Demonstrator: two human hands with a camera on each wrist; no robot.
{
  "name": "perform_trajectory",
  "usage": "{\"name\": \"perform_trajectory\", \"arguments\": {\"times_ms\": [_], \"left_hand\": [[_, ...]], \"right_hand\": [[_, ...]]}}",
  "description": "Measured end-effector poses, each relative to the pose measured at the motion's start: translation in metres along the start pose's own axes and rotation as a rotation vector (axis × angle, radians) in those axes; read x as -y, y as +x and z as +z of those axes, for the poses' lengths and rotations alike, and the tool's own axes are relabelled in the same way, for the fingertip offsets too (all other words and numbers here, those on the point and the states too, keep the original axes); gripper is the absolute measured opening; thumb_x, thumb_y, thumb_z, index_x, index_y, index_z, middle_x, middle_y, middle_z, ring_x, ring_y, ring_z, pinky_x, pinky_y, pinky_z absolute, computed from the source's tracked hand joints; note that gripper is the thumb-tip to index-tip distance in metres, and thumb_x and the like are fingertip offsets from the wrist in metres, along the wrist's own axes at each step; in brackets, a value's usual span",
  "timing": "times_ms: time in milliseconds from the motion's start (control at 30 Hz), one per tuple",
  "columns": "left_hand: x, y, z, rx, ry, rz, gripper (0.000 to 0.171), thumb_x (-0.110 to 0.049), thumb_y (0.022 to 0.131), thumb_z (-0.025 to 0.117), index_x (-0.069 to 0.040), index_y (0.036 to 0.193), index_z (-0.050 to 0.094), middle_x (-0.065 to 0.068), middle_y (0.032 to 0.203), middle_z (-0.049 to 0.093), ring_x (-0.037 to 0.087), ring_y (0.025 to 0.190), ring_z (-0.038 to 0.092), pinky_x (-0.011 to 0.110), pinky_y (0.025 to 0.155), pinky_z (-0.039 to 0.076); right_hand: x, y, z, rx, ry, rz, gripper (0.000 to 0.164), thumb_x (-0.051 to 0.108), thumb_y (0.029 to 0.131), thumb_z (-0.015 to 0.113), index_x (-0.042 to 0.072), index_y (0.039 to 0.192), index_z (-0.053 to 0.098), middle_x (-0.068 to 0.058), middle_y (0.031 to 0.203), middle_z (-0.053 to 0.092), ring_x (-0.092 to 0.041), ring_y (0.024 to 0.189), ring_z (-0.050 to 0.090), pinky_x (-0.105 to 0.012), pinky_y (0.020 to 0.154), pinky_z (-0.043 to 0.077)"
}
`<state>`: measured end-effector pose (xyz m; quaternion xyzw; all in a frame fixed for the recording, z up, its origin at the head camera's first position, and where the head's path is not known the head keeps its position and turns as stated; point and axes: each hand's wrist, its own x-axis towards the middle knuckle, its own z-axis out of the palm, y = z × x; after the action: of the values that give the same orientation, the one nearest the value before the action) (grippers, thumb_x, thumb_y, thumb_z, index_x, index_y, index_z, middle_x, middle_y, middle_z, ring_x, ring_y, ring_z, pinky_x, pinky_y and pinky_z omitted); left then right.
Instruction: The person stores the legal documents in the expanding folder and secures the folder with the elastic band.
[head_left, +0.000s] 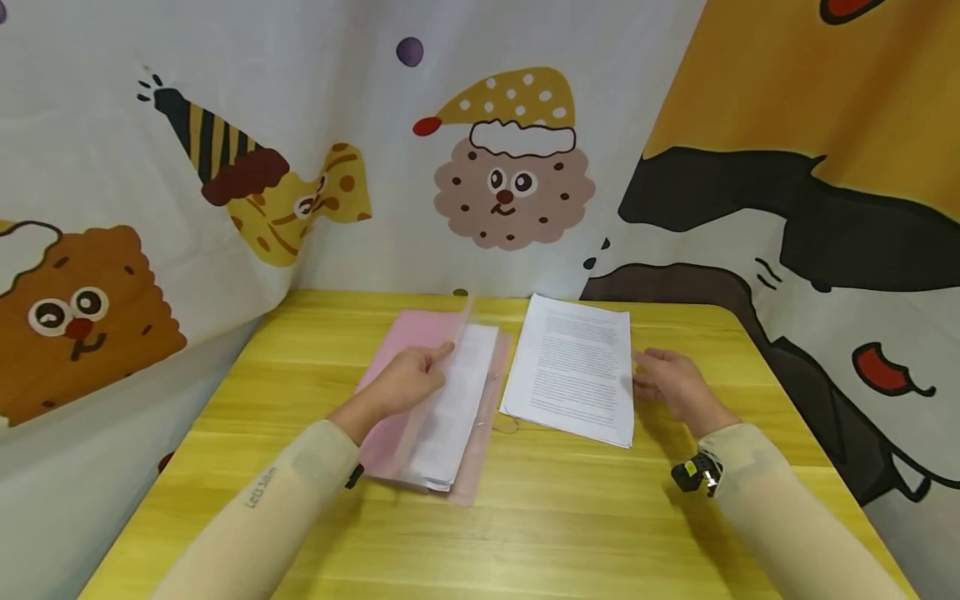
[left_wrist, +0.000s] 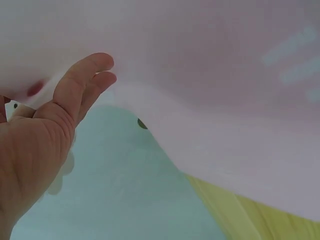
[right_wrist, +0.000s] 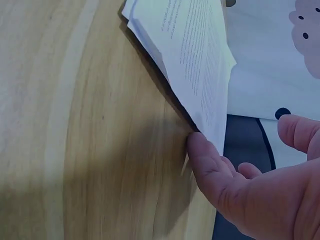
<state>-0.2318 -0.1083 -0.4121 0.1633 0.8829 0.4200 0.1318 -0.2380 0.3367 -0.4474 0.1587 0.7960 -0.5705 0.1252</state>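
A pink folder (head_left: pixel 390 350) lies opened on the table, with a stack of white sheets (head_left: pixel 461 400) inside it. My left hand (head_left: pixel 411 379) pinches the folder's translucent cover, which stands partly lifted. In the left wrist view, that cover (left_wrist: pixel 215 105) fills much of the picture beside the fingers (left_wrist: pixel 75 87). To the right of the folder lies a stack of printed paper (head_left: pixel 573 371), slightly turned. My right hand (head_left: pixel 675 387) is at this stack's right edge, fingers loosely bent. In the right wrist view, a fingertip (right_wrist: pixel 196 140) touches or nearly touches the edge of the printed paper (right_wrist: pixel 195 65).
Everything rests on a yellow wood-grain table (head_left: pixel 525 533). A thin string-like loop (head_left: pixel 507 425) lies between the folder and the paper. Behind the table hangs a cartoon-printed curtain (head_left: pixel 337 75), which also runs down both sides.
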Motion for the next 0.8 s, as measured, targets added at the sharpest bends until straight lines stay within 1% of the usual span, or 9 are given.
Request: {"name": "perform_trajectory", "arguments": {"times_ms": [167, 267, 333, 400, 500, 567, 667, 733, 800], "left_hand": [[0.002, 0.001, 0.007, 0.006, 0.015, 0.009, 0.065, -0.009, 0.096, 0.053, -0.005, 0.161, 0.043, 0.011, 0.169, 0.042, 0.008, 0.052, 0.024, 0.023, 0.047, 0.028], [0.003, 0.001, 0.011, 0.008, 0.024, 0.007, 0.066, -0.009, 0.096, 0.054, -0.005, 0.161, 0.044, 0.010, 0.169, 0.043, 0.008, 0.053, 0.025, 0.023, 0.047, 0.028], [0.003, 0.002, 0.013, 0.008, 0.029, 0.003, 0.066, -0.009, 0.095, 0.055, -0.005, 0.161, 0.044, 0.010, 0.169, 0.043, 0.009, 0.053, 0.025, 0.023, 0.047, 0.029], [0.004, 0.003, 0.015, 0.008, 0.038, -0.003, 0.067, -0.010, 0.095, 0.055, -0.006, 0.161, 0.044, 0.008, 0.169, 0.043, 0.008, 0.053, 0.024, 0.023, 0.047, 0.029], [0.004, 0.004, 0.016, 0.005, 0.038, -0.006, 0.067, -0.010, 0.095, 0.054, -0.007, 0.161, 0.044, 0.008, 0.169, 0.043, 0.009, 0.053, 0.023, 0.023, 0.047, 0.028], [0.006, 0.004, 0.017, 0.002, 0.033, -0.008, 0.067, -0.010, 0.095, 0.055, -0.007, 0.161, 0.044, 0.008, 0.169, 0.043, 0.009, 0.053, 0.024, 0.024, 0.047, 0.028], [0.007, 0.005, 0.016, -0.002, 0.029, -0.012, 0.067, -0.010, 0.095, 0.055, -0.007, 0.161, 0.045, 0.008, 0.169, 0.043, 0.009, 0.053, 0.024, 0.024, 0.047, 0.029], [0.008, 0.004, 0.015, -0.005, 0.032, -0.014, 0.065, -0.010, 0.097, 0.056, -0.008, 0.161, 0.045, 0.008, 0.169, 0.043, 0.010, 0.053, 0.025, 0.024, 0.047, 0.029], [0.009, 0.003, 0.012, -0.009, 0.045, -0.007, 0.064, -0.011, 0.098, 0.055, -0.009, 0.161, 0.045, 0.007, 0.169, 0.043, 0.010, 0.055, 0.026, 0.024, 0.048, 0.030]], "right_hand": [[0.006, 0.005, 0.004, 0.028, 0.072, 0.032, 0.092, 0.047, 0.110, 0.051, -0.005, 0.169, 0.003, -0.028, 0.176, 0.015, -0.038, 0.151, 0.047, -0.043, 0.117, 0.050], [0.007, 0.008, 0.006, 0.055, 0.137, 0.058, 0.088, 0.045, 0.110, 0.054, -0.006, 0.169, 0.013, -0.028, 0.170, 0.028, -0.027, 0.130, 0.062, -0.036, 0.106, 0.057], [0.006, 0.012, 0.007, 0.068, 0.180, 0.072, 0.080, 0.042, 0.110, 0.055, -0.006, 0.166, 0.024, -0.022, 0.157, 0.049, -0.018, 0.112, 0.068, -0.031, 0.096, 0.060], [0.004, 0.016, 0.009, 0.077, 0.218, 0.076, 0.070, 0.039, 0.110, 0.057, -0.004, 0.161, 0.037, -0.008, 0.132, 0.067, -0.010, 0.096, 0.068, -0.027, 0.086, 0.060], [0.001, 0.021, 0.012, 0.096, 0.262, 0.062, 0.053, 0.037, 0.110, 0.058, -0.002, 0.145, 0.053, 0.005, 0.095, 0.075, -0.007, 0.081, 0.064, -0.024, 0.077, 0.057], [0.000, 0.024, 0.017, 0.120, 0.278, 0.045, 0.046, 0.035, 0.110, 0.059, -0.002, 0.136, 0.058, 0.009, 0.086, 0.074, -0.006, 0.078, 0.063, -0.024, 0.075, 0.055], [0.001, 0.027, 0.027, 0.130, 0.236, 0.027, 0.053, 0.035, 0.110, 0.057, -0.004, 0.147, 0.053, 0.007, 0.099, 0.075, -0.006, 0.086, 0.063, -0.024, 0.078, 0.055], [0.002, 0.030, 0.035, 0.125, 0.160, 0.007, 0.062, 0.034, 0.111, 0.055, -0.005, 0.158, 0.042, -0.004, 0.121, 0.074, -0.009, 0.097, 0.066, -0.024, 0.081, 0.056], [0.002, 0.032, 0.043, 0.094, 0.046, -0.017, 0.070, 0.031, 0.110, 0.056, -0.004, 0.165, 0.030, -0.018, 0.140, 0.065, -0.019, 0.109, 0.068, -0.027, 0.087, 0.057]]}}
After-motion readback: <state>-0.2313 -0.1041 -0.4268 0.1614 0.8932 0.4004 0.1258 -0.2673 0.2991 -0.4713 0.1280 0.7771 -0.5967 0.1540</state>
